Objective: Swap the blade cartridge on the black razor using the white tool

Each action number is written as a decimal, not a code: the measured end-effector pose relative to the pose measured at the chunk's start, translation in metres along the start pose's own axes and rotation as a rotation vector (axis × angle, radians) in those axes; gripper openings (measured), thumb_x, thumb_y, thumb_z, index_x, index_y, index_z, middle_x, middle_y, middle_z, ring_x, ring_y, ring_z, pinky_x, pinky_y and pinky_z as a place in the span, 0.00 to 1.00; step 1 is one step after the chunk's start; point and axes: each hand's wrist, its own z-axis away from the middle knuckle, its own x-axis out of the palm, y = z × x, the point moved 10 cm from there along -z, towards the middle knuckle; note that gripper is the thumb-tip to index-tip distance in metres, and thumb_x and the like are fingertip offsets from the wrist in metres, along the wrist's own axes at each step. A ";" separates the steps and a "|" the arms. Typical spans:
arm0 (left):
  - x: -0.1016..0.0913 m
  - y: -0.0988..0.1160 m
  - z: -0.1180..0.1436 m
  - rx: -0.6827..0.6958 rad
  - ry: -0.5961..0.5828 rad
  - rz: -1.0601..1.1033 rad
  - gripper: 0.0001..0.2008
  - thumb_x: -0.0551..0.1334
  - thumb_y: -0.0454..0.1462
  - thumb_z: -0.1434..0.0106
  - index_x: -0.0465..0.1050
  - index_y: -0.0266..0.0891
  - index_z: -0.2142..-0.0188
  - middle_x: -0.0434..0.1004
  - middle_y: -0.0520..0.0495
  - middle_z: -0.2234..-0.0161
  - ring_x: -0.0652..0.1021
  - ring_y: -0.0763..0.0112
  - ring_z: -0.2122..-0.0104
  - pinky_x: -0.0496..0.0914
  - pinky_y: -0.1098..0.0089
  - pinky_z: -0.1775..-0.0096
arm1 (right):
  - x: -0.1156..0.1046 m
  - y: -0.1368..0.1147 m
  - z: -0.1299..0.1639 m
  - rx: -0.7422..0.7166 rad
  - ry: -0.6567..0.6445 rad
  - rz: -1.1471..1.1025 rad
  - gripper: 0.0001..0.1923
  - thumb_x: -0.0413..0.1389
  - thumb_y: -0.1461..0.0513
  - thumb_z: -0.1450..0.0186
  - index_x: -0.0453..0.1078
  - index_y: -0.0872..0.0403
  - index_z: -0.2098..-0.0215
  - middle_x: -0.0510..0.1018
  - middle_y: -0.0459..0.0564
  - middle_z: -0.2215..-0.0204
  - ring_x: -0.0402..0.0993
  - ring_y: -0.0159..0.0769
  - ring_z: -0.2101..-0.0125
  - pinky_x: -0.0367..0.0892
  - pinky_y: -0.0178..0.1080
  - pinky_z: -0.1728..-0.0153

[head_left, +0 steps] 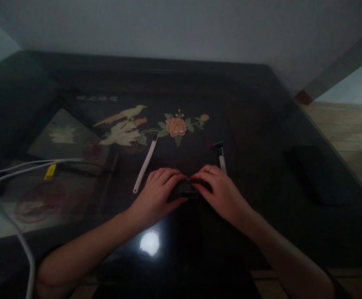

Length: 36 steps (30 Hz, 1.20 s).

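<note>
Left hand (159,192) and right hand (220,192) meet over small dark box (188,189) on glossy dark surface (262,137), fingers curled gripping its ends; white stick (145,165) and razor (221,157) just beyond.

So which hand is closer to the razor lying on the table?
Right. The right hand lies just below the razor, almost touching its handle; the left hand is farther away.
</note>
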 end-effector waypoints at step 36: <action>-0.035 0.020 0.004 0.236 0.238 0.070 0.03 0.64 0.33 0.36 0.73 0.37 0.61 0.80 0.48 0.66 0.78 0.66 0.63 0.68 0.65 0.58 | 0.012 0.004 -0.002 0.121 -0.136 -0.599 0.05 0.61 0.65 0.38 0.71 0.55 0.72 0.75 0.44 0.76 0.70 0.32 0.73 0.63 0.35 0.71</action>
